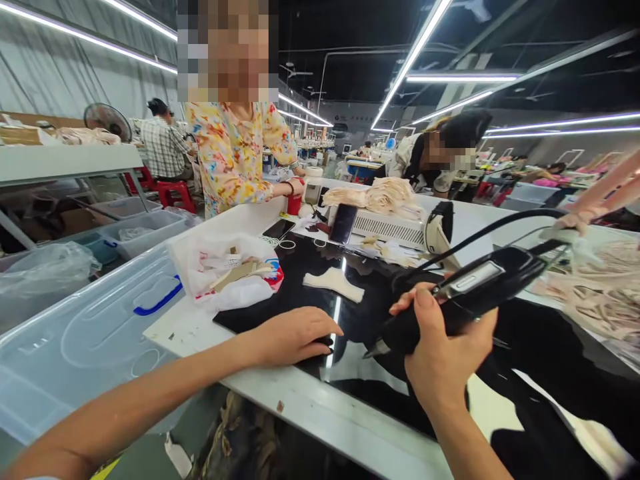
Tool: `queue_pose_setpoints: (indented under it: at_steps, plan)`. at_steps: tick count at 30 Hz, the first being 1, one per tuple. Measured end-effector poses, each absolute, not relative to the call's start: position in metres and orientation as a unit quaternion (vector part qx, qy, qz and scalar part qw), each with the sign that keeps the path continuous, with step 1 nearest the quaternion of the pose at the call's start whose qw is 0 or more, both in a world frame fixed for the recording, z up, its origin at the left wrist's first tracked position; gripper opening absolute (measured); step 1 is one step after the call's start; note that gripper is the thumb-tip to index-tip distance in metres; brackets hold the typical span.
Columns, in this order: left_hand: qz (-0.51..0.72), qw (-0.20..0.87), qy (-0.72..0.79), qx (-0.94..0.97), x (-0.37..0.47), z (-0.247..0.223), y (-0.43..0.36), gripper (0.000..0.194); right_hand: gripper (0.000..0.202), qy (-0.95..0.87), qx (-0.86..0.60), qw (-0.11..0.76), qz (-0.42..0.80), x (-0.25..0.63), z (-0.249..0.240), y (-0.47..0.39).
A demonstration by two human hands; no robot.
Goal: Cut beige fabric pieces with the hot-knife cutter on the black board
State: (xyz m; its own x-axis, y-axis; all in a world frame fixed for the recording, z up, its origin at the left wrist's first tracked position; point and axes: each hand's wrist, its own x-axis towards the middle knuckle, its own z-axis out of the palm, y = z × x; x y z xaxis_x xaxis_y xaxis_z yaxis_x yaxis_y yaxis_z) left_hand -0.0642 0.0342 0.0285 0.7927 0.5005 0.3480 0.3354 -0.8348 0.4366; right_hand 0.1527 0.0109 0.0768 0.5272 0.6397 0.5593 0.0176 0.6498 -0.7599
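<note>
My right hand (pixel 445 353) is wrapped round a black corded hand-held power tool (pixel 480 283) with a silvery panel on its side. The tool's pointed metal tip (pixel 377 348) hangs low over a glossy black sheet (pixel 280 287) on the white table. On that sheet rests my left hand (pixel 295 333), palm down near the front edge, fingers stretched and nothing visible in them. A small shaped cream fabric piece (pixel 334 284) lies flat beyond both hands, touched by neither.
A white plastic bag (pixel 235 273) of fabric scraps stands left. Behind are a phone (pixel 343 223), a vented white box (pixel 385 230) and stacked cream fabric (pixel 385 195). A person in a floral top (pixel 235 153) stands across the table; another person (pixel 430 150) bends over behind. Fabric heaps (pixel 595 280) lie right.
</note>
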Motion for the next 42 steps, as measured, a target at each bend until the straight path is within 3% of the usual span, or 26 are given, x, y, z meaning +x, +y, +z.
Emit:
queue_pose_setpoints:
  at_steps: [8,16,26,42]
  plan:
    - [0.198,0.325,0.161,0.911,-0.045,0.032,0.052,0.058,0.047,-0.443,-0.357,0.794,0.215,0.149,0.071,0.014]
    - [0.186,0.344,0.188,0.901,-0.045,0.029,0.048,0.071,0.046,-0.449,-0.342,0.797,0.216,0.145,0.074,0.019]
    - [0.201,0.293,0.199,0.913,-0.054,0.029,0.043,0.056,0.043,-0.448,-0.316,0.804,0.232,0.141,0.069,0.030]
    - [0.187,0.302,0.205,0.912,-0.056,0.027,0.045,0.050,0.038,-0.465,-0.327,0.793,0.219,0.140,0.059,0.033]
